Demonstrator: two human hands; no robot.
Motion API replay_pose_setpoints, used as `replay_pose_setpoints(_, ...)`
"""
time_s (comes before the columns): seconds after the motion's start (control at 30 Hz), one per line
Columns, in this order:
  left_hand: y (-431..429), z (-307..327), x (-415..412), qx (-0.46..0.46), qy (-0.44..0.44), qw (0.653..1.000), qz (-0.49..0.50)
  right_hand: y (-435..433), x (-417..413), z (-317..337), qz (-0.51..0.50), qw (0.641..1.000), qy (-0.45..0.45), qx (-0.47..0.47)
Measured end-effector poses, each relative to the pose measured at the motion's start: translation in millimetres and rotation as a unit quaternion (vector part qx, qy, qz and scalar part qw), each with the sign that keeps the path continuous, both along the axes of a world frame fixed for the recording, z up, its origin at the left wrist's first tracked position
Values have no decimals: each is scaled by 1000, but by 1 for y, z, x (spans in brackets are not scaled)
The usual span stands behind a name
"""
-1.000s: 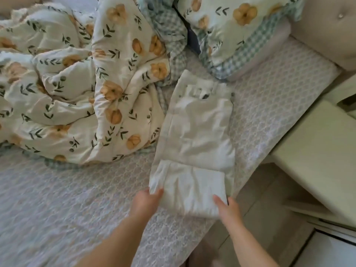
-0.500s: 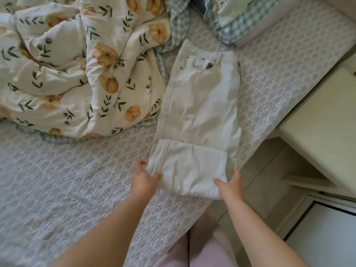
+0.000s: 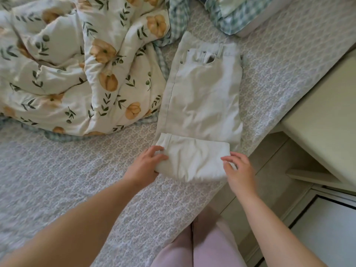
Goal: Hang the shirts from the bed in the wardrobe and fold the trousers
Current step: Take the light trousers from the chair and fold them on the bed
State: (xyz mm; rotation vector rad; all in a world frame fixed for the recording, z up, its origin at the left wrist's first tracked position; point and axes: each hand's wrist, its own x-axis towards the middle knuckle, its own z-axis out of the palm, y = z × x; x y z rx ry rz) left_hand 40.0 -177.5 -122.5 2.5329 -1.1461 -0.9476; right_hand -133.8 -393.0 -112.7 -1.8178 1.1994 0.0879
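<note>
Cream white trousers (image 3: 204,97) lie on the patterned grey bedspread (image 3: 67,180), waistband away from me, their lower end folded up over the legs. My left hand (image 3: 148,164) grips the left corner of that fold, thumb on top and fingers curled under the cloth. At the right corner my right hand (image 3: 238,169) pinches the fold, which lifts slightly off the bed. No shirts are in sight.
A crumpled floral duvet (image 3: 77,74) fills the upper left, touching the trousers' left side. A checked pillow (image 3: 240,18) lies at the top. The bed's edge runs diagonally on the right, with a pale bedside table (image 3: 327,116) beyond it. My pink-clad legs (image 3: 198,245) stand below.
My hands have closed on the two near corners of the fold and raised it slightly. The view has tilted down, so the trousers sit lower and closer.
</note>
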Motion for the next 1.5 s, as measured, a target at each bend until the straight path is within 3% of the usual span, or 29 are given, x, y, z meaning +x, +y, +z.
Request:
replay_pose_setpoints(0.17,-41,26,44,32,36,999,21,-34,8,15,154,986,47,54)
replay_pose_setpoints(0.3,-69,39,71,177,108,978,-25,-56,15,28,267,956,114,-29)
replay_pose_setpoints(0.4,-84,45,93,225,168,959,-36,-81,24,39,252,954,150,53)
replay_pose_setpoints(0.5,-99,46,118,231,216,948,20,-108,45,38,196,962,126,145)
replay_pose_setpoints(0.6,-112,33,132,148,193,957,156,-132,66,22,96,979,79,159)
replay_pose_setpoints(0.7,-121,12,123,0,184,920,346,-133,84,-6,-15,987,49,151)
replay_pose_setpoints(0.77,-124,-5,108,43,178,924,336,-124,90,-25,-57,985,58,152)
replay_pose_setpoints(0.87,-123,-30,87,122,136,933,309,-114,92,-42,-99,986,47,127)
replay_pose_setpoints(0.97,-121,-46,82,102,106,924,354,-114,87,-49,-61,995,40,72)
replay_pose_setpoints(1.1,-116,-53,88,42,32,937,344,-122,87,-48,-22,997,-17,-66)
replay_pose_setpoints(1.2,-113,-60,83,72,-14,941,329,-123,86,-60,0,997,56,-48)
replay_pose_setpoints(1.27,-116,-65,77,99,1,925,367,-119,85,-68,-7,993,106,-46)
replay_pose_setpoints(1.33,-124,-65,77,84,-16,905,417,-116,89,-67,-51,990,99,-91)
replay_pose_setpoints(1.4,-131,-64,72,32,-122,928,349,-111,92,-64,-11,969,100,-226)
replay_pose_setpoints(1.47,-142,-62,66,-27,-230,962,145,-103,95,-64,131,927,60,-345)
replay_pose_setpoints(1.5,-150,-64,63,-32,-248,968,30,-100,99,-66,227,905,58,-354)
